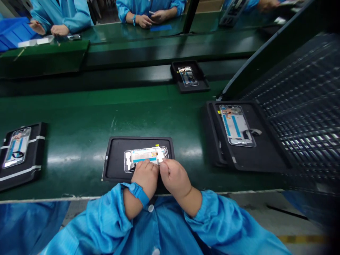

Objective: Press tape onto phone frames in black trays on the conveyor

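Observation:
In front of me a black tray [114, 159] rests near the bench's front edge. A phone frame [140, 154] with blue strips and a yellow tab lies in it. My left hand [146, 177], a blue wrist strap below it, is over the frame's lower edge with curled fingers. Close beside it, my right hand [174, 175] is closed in a pinch at the frame's right end. Whatever either hand pinches is hidden by the fingers.
More phone frames lie on black trays at the left [17, 148], at the right on a stack [236, 125] and farther back [188, 76]. A ridged dark panel [305, 92] stands at the right. Co-workers' hands [151, 19] and a blue bin [16, 33] are across the green bench [79, 120].

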A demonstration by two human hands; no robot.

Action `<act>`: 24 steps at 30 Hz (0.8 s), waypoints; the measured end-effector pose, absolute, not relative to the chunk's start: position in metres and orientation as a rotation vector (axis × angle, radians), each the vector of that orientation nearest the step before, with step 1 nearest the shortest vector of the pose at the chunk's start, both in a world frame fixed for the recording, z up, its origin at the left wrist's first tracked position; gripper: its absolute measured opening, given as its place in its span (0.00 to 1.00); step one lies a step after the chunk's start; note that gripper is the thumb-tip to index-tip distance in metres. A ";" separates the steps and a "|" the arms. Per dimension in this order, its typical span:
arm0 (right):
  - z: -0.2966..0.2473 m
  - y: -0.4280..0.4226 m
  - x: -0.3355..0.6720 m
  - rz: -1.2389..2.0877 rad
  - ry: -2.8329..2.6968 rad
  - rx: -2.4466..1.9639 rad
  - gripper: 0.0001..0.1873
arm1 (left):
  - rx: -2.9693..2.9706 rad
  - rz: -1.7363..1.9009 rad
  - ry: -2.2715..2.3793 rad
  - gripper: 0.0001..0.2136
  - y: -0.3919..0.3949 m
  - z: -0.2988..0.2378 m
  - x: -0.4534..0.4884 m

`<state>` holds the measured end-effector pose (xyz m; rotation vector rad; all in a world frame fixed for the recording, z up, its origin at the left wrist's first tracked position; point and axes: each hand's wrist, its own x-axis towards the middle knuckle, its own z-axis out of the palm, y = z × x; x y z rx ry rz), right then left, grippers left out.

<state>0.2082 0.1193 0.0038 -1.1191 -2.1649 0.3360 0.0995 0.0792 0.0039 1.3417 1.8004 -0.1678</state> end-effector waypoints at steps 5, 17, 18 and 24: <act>-0.001 0.126 0.202 0.403 -2.071 -1.171 0.17 | 1.355 -0.115 1.788 0.23 0.080 0.014 0.095; -0.022 0.123 0.204 1.138 -1.132 -1.507 0.26 | 1.381 -0.137 1.949 0.16 0.127 0.009 0.065; -0.024 0.123 0.204 1.147 -1.139 -1.506 0.26 | 1.374 -0.129 1.945 0.16 0.126 0.007 0.065; -0.018 0.129 0.208 1.189 -1.278 -1.587 0.26 | 1.330 -0.163 1.900 0.20 0.127 0.013 0.065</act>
